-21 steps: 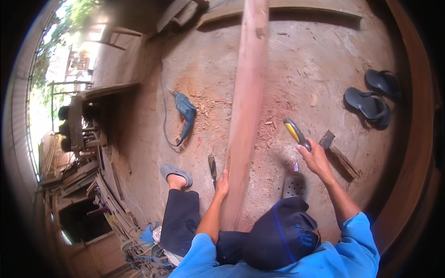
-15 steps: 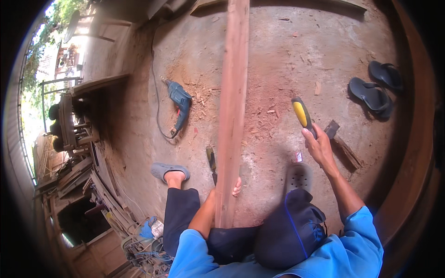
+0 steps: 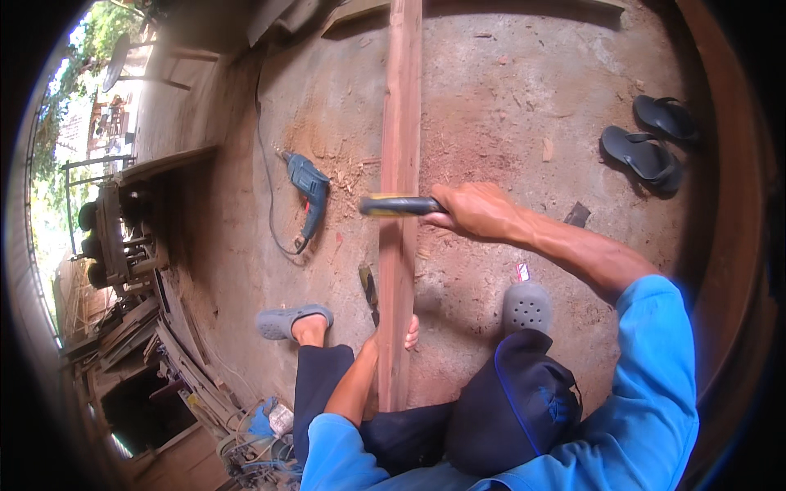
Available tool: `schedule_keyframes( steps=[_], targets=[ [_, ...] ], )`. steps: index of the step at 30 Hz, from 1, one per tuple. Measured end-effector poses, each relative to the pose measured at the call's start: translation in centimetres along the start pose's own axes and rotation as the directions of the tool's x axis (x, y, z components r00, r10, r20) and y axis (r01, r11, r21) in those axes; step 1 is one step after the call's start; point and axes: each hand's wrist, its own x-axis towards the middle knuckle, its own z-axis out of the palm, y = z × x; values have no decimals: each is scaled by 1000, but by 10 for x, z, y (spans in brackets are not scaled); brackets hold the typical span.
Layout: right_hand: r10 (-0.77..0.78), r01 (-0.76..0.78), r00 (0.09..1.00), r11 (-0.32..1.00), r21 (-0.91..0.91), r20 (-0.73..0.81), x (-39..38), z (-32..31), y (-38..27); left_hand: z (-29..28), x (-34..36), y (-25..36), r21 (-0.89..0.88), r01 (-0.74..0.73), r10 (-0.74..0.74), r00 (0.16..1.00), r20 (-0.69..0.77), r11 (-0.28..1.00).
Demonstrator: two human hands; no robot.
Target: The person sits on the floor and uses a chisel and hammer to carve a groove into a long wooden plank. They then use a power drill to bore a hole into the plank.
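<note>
A long reddish wooden beam point(image 3: 401, 123) runs from my lap to the far edge of view. My left hand point(image 3: 411, 334) wraps it from beneath near my legs, its fingertips showing at the right side. My right hand point(image 3: 475, 209) grips a long black-and-yellow tool point(image 3: 389, 205) that lies across the beam; the tool's kind cannot be made out, and whether it touches the wood is unclear. Just left of the beam, near my left wrist, is a yellow-and-black handle point(image 3: 367, 282) with a dark lower part. Whether my left hand also holds that one is hidden.
A corded drill point(image 3: 308, 192) lies left among wood chips. Dark sandals point(image 3: 643, 157) rest at the far right. A hammer head point(image 3: 577, 214) peeks out behind my right forearm. Scrap wood point(image 3: 184, 360) and tangled cables point(image 3: 254, 454) fill the left side. A small packet point(image 3: 521, 272) lies by my right shoe.
My right hand has swung left with the black-and-yellow tool, from above the floor to across the beam. My right forearm now covers most of the hammer. My left hand stays on the beam.
</note>
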Motion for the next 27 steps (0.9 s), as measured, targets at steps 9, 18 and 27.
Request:
schedule_keyframes(
  steps=[9, 18, 27],
  targets=[
    [79, -78, 997, 996, -46, 9, -4, -10, -3, -2, 7, -10, -12, 19, -18, 999, 37, 1000],
    [-40, 78, 944, 992, 104, -327, -3, 15, -2, 11, 4, -14, -42, -39, 36, 997, -65, 998],
    [6, 147, 863, 954, 261, -505, 3, 2, 6, 19, 1, 2, 151, -48, 83, 970, -230, 987]
  ],
)
